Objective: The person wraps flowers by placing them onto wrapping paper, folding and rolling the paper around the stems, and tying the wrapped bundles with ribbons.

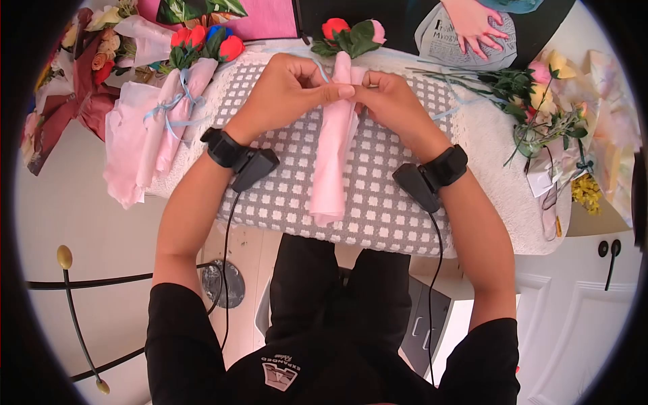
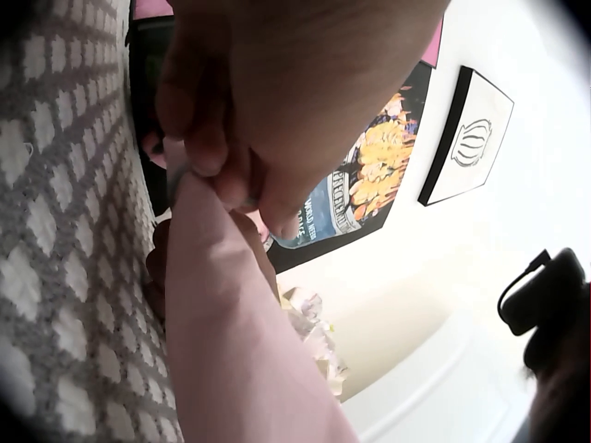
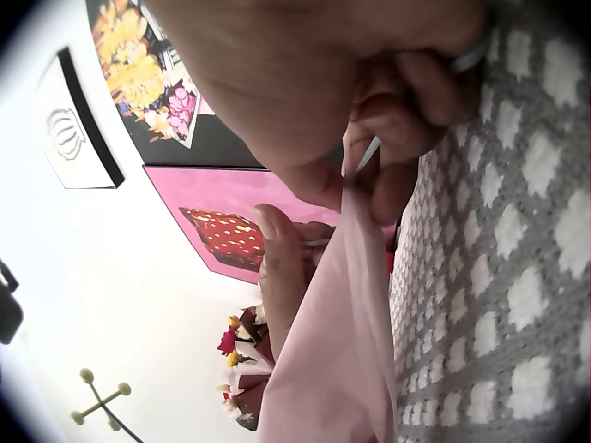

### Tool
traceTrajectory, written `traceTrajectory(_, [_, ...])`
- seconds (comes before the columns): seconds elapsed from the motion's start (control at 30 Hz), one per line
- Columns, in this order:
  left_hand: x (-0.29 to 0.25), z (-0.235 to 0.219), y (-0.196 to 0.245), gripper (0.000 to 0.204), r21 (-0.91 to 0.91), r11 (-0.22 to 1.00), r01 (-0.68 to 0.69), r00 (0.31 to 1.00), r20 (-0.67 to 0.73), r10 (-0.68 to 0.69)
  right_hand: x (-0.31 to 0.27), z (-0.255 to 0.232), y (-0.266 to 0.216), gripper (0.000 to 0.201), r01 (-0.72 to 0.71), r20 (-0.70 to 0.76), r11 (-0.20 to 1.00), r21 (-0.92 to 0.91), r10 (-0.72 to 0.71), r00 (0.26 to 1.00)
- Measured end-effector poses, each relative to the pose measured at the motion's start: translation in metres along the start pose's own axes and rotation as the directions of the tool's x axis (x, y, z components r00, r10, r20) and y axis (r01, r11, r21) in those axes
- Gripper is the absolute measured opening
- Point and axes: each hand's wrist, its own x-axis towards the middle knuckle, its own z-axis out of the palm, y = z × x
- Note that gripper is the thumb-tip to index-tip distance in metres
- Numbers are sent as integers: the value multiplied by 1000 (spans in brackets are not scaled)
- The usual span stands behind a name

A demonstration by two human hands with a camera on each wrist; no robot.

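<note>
A small rose bouquet wrapped in pink paper (image 1: pixel 331 162) lies upright across the cushion, with a red rose (image 1: pixel 335 27) and a pink rose (image 1: pixel 378 31) above green leaves. A light blue ribbon (image 1: pixel 457 108) runs to the neck of the wrap. My left hand (image 1: pixel 293 88) pinches the ribbon at the neck, its thumb lying across the pink paper. From the other side my right hand (image 1: pixel 395 104) grips the ribbon with curled fingers, close against the paper's edge. In the right wrist view a strip of ribbon (image 3: pixel 369 152) shows between the right fingers. The fingers hide the ribbon's crossing.
A grey and white checked cushion (image 1: pixel 270 196) lies beneath the bouquet. At the left are a finished-looking pink bouquet (image 1: pixel 162 115) tied with blue ribbon and a dark red wrap (image 1: pixel 88 88). Loose flower stems (image 1: pixel 466 79) and more blooms lie at the right.
</note>
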Motion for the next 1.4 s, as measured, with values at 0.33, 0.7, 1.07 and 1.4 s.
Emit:
traceTrajectory(0.33, [-8,5,1,22,-274,954,119,977,205,-63,3,4,18,25,125,-30,984,-129,-130,991])
traceTrajectory(0.7, [-2,15,6,22,-300,952,58,994,107,-26,-1,8,17,27,165,-39,930,-329,-188,981])
traceTrajectory(1.07, [2,16,-6,26,-356,926,127,991,87,-102,-7,8,2,26,201,71,945,-256,-189,979])
traceTrajectory(1.4, [-7,22,-14,20,-286,947,149,986,113,-121,-10,2,-12,16,307,144,952,13,-305,941])
